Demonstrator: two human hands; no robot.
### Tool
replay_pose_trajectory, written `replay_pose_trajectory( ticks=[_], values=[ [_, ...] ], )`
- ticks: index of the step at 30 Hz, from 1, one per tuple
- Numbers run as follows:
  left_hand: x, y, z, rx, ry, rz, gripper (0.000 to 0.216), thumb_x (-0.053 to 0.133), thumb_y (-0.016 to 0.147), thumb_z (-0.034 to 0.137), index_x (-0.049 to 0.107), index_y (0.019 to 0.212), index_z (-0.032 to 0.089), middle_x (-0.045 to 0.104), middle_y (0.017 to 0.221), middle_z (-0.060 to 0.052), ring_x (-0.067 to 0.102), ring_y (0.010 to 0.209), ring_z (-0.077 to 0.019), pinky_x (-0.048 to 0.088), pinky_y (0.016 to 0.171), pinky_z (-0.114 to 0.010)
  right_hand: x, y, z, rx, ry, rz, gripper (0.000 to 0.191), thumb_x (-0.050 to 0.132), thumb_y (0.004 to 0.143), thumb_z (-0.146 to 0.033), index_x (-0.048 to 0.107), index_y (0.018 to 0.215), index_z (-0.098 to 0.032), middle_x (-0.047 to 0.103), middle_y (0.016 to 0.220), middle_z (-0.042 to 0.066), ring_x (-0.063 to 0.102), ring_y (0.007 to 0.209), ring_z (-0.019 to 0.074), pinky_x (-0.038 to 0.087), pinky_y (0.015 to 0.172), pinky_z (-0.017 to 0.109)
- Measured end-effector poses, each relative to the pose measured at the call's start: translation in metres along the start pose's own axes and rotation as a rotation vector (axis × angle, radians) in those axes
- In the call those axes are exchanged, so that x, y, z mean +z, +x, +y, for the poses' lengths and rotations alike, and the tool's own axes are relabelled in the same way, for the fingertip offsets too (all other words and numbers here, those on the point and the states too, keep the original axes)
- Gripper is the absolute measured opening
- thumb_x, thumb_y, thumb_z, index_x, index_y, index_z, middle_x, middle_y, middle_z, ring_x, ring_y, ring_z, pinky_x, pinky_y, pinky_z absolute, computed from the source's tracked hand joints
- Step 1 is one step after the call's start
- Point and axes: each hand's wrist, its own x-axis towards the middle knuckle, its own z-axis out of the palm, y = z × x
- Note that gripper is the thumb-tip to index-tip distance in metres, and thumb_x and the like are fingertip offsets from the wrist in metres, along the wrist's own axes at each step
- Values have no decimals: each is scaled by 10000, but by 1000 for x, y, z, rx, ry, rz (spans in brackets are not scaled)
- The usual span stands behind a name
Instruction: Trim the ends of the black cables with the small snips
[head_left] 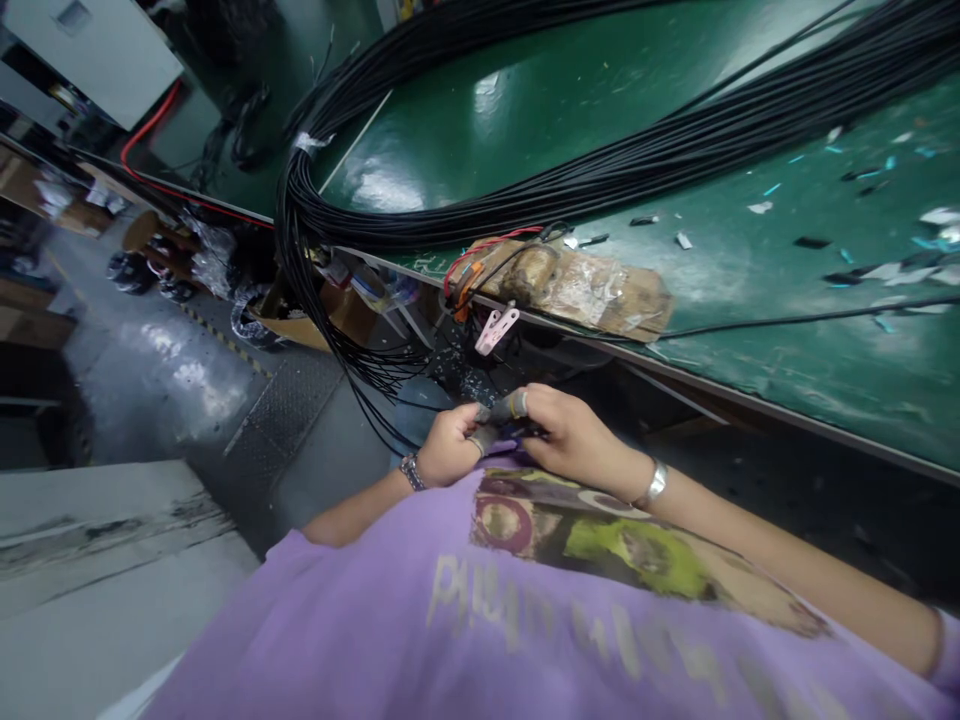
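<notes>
My left hand (pixel 448 447) and my right hand (pixel 571 436) meet just in front of my purple shirt, below the edge of the green workbench (pixel 750 330). Both are closed on a small dark piece (pixel 501 412) pinched between fingertips wrapped in grey tape; it is too small to make out. A thick bundle of black cables (pixel 525 205) lies across the bench and hangs over its edge in a loop (pixel 300 260) left of my hands. Loose black wire ends (pixel 382 375) dangle close to my left hand.
A taped brown fixture (pixel 592 290) with red and orange wires and a pink clip (pixel 496 328) sits on the bench edge above my hands. Scraps of tape and wire litter the bench at right. Boxes, bags and spools stand on the grey floor at left.
</notes>
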Motion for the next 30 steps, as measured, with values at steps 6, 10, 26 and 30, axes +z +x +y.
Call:
replay_pose_trajectory(
  ticks=[6,10,26,30],
  values=[
    [-3,-2,5,-189,-147,-29,411,721,600,469,452,579,159,404,410,84,297,354,-20,210,365,-171,-8,-5,4,92,135,78,172,524,790,-190,601,944,-195,643,836,37,600,732,150,512,675,279],
    [-7,-3,-2,-232,-185,-45,424,700,620,495,448,589,156,393,403,92,246,311,-7,129,337,-181,-9,-8,2,78,78,14,243,550,756,-185,584,996,-201,628,795,26,609,767,171,523,706,301],
    [-6,-4,6,-242,-202,-82,444,735,564,492,449,567,152,424,398,77,279,307,-12,150,345,-187,2,-5,0,118,156,19,383,433,663,-48,534,1002,-196,665,873,28,633,791,144,515,746,284],
    [-8,-3,4,-270,-189,-101,418,731,561,479,482,596,145,461,432,60,317,320,-21,182,348,-183,3,-2,0,118,143,4,224,477,712,-118,544,910,-199,646,798,19,621,738,144,515,699,275]
  ],
)
